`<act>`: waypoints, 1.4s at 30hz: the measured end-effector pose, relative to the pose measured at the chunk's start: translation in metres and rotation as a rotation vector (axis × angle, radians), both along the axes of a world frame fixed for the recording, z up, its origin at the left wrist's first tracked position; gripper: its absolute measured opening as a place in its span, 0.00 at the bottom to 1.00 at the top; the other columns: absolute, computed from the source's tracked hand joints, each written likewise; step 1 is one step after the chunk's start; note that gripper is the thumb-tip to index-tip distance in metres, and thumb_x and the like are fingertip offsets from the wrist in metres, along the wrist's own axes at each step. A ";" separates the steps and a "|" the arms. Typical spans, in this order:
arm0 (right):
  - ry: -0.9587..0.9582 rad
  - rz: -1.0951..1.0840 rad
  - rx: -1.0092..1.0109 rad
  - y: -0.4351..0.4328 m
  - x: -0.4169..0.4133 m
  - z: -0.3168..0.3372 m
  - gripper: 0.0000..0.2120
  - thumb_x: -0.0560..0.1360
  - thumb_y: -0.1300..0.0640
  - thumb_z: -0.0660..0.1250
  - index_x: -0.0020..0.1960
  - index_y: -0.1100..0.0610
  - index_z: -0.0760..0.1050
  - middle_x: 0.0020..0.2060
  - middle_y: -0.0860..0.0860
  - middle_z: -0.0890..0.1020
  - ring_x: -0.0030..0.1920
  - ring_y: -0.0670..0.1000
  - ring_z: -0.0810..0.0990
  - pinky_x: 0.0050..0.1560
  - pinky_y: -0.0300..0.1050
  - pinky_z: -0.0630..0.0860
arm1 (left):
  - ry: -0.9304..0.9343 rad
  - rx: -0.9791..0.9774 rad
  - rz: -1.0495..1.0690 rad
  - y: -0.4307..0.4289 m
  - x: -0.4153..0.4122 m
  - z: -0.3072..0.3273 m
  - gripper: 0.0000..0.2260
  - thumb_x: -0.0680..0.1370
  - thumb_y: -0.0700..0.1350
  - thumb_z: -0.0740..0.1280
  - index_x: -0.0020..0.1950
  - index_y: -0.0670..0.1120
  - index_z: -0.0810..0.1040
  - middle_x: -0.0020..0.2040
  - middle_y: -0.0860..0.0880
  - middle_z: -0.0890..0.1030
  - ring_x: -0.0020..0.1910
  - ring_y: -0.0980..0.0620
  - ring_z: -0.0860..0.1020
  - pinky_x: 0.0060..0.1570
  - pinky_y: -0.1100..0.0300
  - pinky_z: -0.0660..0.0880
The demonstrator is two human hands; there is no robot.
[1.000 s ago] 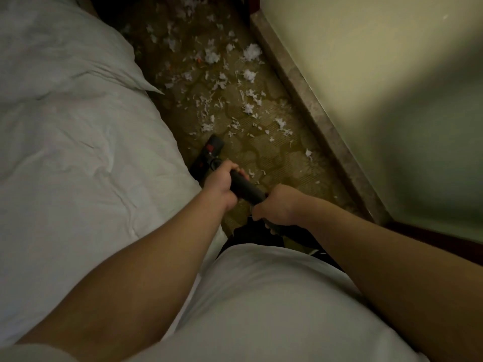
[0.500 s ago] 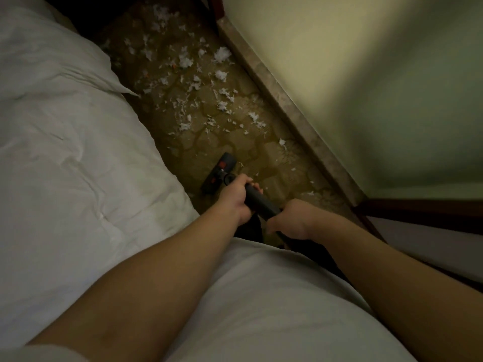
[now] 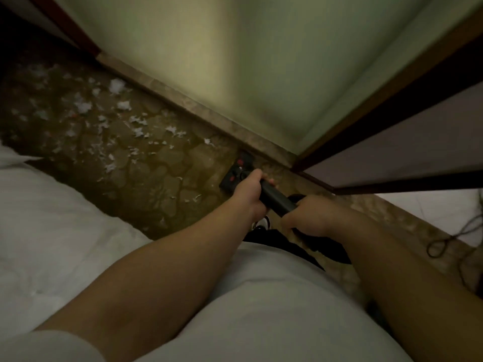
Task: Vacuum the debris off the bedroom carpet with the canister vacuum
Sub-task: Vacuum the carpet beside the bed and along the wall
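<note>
1. The vacuum wand (image 3: 277,200) is gripped by both hands at centre frame. The left hand (image 3: 247,189) is wrapped round it nearer the floor head, and the right hand (image 3: 306,218) is clenched round it behind.
2. The floor head (image 3: 236,170) has been swung away from the bed (image 3: 52,218) to the skirting board (image 3: 183,98).
3. White scraps (image 3: 117,118) are left on the carpet (image 3: 156,168) at upper left, so most of the vacuuming is judged still to be done.

A bedroom: a bed (image 3: 52,231) in white bedding lies left of the fingers (image 3: 257,176), patterned carpet (image 3: 146,163) spreads beyond them, and a baseboard (image 3: 198,111) and wall (image 3: 235,48) stand just past.
</note>
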State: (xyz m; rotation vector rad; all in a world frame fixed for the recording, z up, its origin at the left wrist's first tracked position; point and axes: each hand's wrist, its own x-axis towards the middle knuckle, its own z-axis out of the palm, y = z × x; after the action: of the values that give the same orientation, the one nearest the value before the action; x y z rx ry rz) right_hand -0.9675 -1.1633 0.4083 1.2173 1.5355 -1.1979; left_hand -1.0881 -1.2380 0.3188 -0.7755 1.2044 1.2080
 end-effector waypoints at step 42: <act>0.093 0.165 0.067 -0.156 -0.522 -0.017 0.16 0.72 0.51 0.76 0.52 0.62 0.82 0.42 0.59 0.88 0.40 0.59 0.88 0.47 0.56 0.87 | 0.064 -0.013 0.212 -0.173 -0.516 -0.005 0.08 0.81 0.40 0.65 0.42 0.43 0.71 0.28 0.48 0.74 0.31 0.51 0.73 0.42 0.53 0.77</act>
State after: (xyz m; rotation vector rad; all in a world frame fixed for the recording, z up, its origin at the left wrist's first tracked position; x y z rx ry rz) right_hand -1.4893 -1.3195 0.3910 1.0678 1.7212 -1.1159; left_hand -1.6040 -1.4113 0.3142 -0.8972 1.2054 1.4090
